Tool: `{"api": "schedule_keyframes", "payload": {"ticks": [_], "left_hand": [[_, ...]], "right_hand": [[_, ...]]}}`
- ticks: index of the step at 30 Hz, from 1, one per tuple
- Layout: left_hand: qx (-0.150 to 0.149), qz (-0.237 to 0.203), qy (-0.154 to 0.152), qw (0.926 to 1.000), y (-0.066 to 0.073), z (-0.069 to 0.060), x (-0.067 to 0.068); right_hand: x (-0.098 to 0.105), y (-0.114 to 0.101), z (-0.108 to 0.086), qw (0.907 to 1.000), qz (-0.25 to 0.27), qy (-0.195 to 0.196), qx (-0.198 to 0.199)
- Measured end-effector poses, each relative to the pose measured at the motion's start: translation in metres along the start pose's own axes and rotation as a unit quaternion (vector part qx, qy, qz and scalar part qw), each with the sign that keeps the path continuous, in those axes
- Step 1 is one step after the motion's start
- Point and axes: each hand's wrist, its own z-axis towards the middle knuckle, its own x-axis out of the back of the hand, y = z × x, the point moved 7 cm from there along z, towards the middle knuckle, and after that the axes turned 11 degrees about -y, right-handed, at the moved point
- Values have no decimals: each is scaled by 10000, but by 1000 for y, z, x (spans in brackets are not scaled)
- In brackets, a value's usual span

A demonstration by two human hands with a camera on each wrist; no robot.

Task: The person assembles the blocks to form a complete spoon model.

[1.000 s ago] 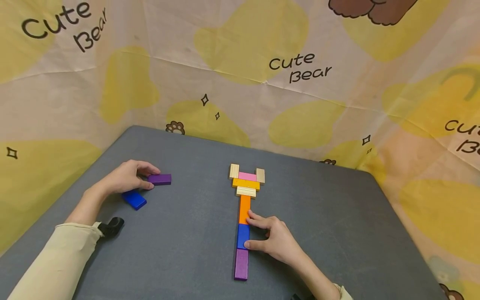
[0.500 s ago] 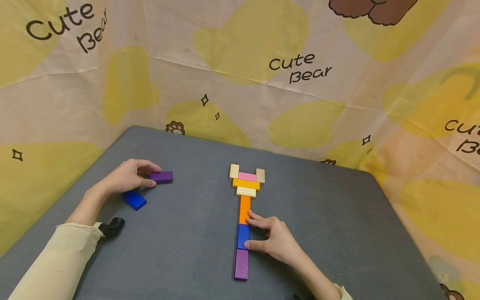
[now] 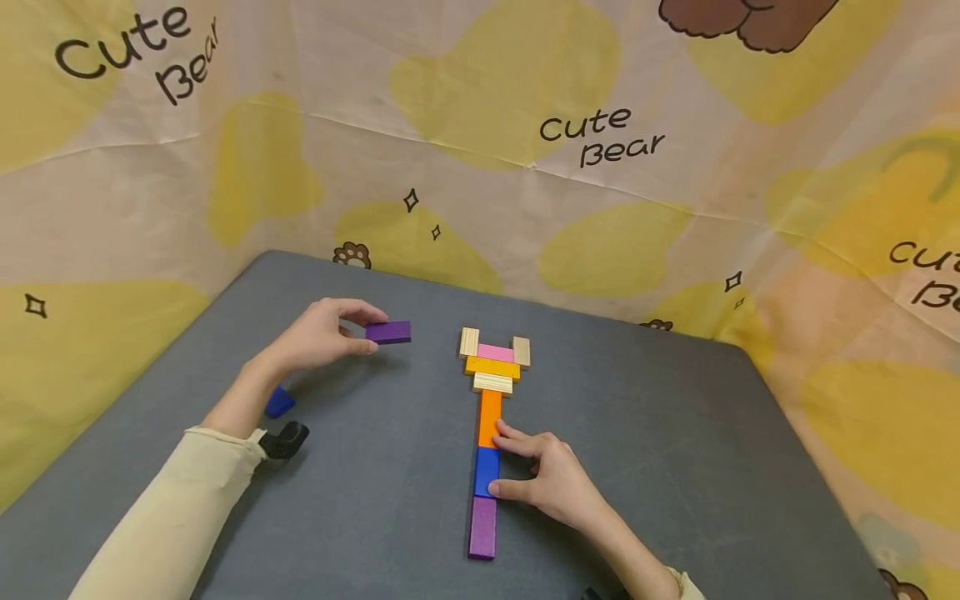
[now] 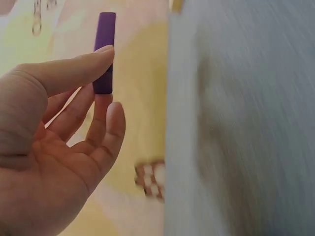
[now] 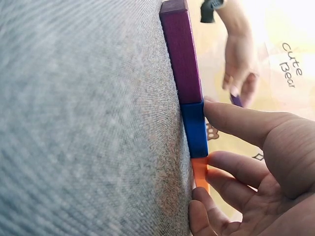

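Lifted off the table on the left, a purple block is pinched between the thumb and fingers of my left hand. The left wrist view shows the same purple block at the thumb tip. My right hand rests beside a line of blocks at the middle. Its thumb touches the blue block, and its fingers touch the orange block. At the line's near end lies another purple block, meeting the blue one end to end in the right wrist view.
Beyond the orange block lie a plain wood block, a yellow-orange block and a pink block between two upright-pointing wood blocks. A loose blue block is partly hidden behind my left forearm. Printed cloth surrounds the grey table.
My left hand has raised the purple block from the table and carried it right and away from me, past the loose blue block. The right hand has stayed in place.
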Motion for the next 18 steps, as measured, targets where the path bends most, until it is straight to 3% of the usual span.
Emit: {"api": "schedule_keyframes", "payload": {"ticks": [4, 7, 13, 18], "left_hand": [[-253, 60, 22, 9997, 26, 29, -19], [-307, 264, 115, 9991, 37, 49, -36], [-356, 320, 360, 9982, 42, 86, -73], [-267, 263, 578, 9976, 41, 110, -89]], "right_hand": [[0, 1, 1, 10000, -2, 18, -14], [0, 2, 1, 10000, -10, -1, -67], [1, 2, 1, 10000, -9, -23, -60], [1, 2, 1, 10000, -2, -4, -5]]}}
